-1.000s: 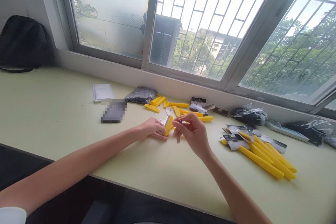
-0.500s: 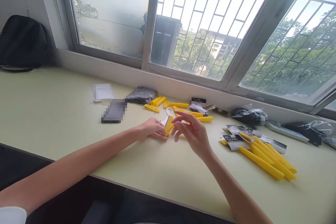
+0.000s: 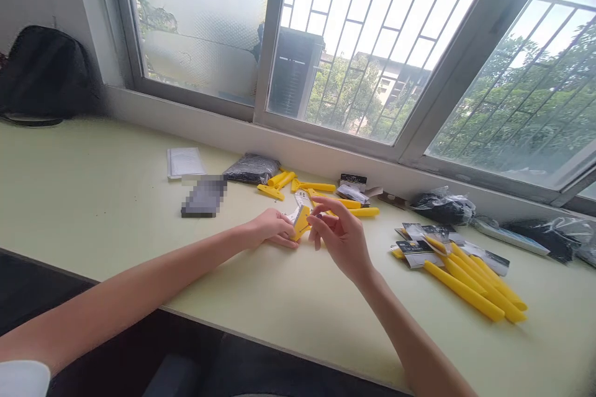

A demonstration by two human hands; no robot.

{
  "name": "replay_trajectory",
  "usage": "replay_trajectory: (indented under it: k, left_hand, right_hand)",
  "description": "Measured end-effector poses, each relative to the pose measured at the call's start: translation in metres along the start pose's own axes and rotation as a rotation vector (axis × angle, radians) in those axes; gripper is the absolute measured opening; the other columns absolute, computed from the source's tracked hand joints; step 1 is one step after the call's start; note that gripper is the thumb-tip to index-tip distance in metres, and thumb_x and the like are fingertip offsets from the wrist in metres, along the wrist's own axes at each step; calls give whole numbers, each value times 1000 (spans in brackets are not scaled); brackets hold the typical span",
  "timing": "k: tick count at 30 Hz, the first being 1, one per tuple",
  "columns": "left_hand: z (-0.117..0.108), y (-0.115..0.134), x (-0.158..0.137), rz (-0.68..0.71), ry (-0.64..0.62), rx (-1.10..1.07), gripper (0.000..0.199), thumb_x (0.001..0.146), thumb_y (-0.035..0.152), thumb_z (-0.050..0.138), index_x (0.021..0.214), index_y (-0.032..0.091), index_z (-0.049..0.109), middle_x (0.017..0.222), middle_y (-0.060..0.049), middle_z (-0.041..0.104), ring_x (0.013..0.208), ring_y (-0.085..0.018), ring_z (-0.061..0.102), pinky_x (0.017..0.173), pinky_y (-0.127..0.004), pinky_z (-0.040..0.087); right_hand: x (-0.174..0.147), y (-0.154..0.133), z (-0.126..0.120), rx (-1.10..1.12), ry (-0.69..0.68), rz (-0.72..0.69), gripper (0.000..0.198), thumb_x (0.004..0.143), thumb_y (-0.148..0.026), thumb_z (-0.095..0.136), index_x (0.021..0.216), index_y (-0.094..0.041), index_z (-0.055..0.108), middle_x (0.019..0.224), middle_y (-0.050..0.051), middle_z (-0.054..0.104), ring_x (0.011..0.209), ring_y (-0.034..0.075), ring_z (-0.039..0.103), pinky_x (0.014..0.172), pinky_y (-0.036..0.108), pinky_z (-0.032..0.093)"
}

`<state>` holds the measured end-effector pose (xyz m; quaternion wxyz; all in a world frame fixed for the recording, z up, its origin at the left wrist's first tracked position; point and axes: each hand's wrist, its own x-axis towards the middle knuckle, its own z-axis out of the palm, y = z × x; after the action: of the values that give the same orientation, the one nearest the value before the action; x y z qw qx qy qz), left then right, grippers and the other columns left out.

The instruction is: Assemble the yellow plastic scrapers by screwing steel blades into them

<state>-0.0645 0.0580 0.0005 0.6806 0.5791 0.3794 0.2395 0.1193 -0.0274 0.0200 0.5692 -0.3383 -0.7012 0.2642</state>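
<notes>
On the tabletop, my left hand (image 3: 278,227) is closed on the edge of a yellow scraper head (image 3: 302,223), which stands tilted with a grey strip along one side. Close on its right, my right hand (image 3: 341,228) has thumb and forefinger pinched together near the scraper head's face. Something small and dark shows at those fingertips, too small to name. Just behind the hands lie several yellow scraper parts (image 3: 316,187), among them a loose yellow head (image 3: 270,192) and handles (image 3: 364,212). A white card or bag (image 3: 302,198) lies partly hidden there.
To the right is a pile of yellow-handled scrapers (image 3: 465,290) with black-and-white cards (image 3: 416,253). Along the window sill sit plastic-wrapped black packs (image 3: 251,169) and a bagged black bundle (image 3: 442,206). A blurred dark box (image 3: 203,197), white papers (image 3: 185,162) and a black backpack (image 3: 44,77) are leftward.
My right hand's fingers have drawn in closer around the small thing at the scraper head. The left hand keeps its hold, and the view has shifted slightly.
</notes>
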Motion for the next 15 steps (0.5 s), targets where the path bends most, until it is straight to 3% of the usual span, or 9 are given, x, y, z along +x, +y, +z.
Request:
replay_trajectory:
  k: [3, 6, 10, 15]
  left_hand:
    - [0, -1, 0, 3, 1, -6, 20, 58, 19, 85, 62, 14, 65, 75, -6, 73, 90, -27, 78, 93, -33, 63]
    - [1, -1, 2, -4, 16, -10, 20, 59, 15, 86, 66, 13, 67, 79, -6, 74, 89, -26, 78, 91, -33, 63]
    - [1, -1, 3, -25, 14, 18, 13, 77, 14, 81, 76, 12, 68, 81, -3, 74, 85, -20, 77, 87, -36, 63]
    - [-2, -6, 6, -26, 3, 55, 16, 93, 22, 72, 81, 12, 66, 83, 0, 71, 83, -17, 73, 79, -34, 62]
  right_hand:
    - [-1, -4, -2, 1, -89, 9, 22, 101, -35, 62, 119, -27, 71, 109, 6, 66, 70, 17, 72, 54, 32, 59]
    - [-1, -7, -2, 5, -96, 29, 17, 101, -35, 62, 104, -24, 74, 91, 5, 70, 67, 19, 73, 51, 31, 57]
    - [1, -5, 2, -1, 16, 40, 21, 90, -40, 77, 86, -22, 68, 79, 2, 70, 58, 18, 69, 47, 29, 54]
    - [2, 0, 7, -4, 153, 46, 45, 83, -41, 85, 73, -22, 45, 72, -5, 60, 39, 9, 57, 29, 19, 34]
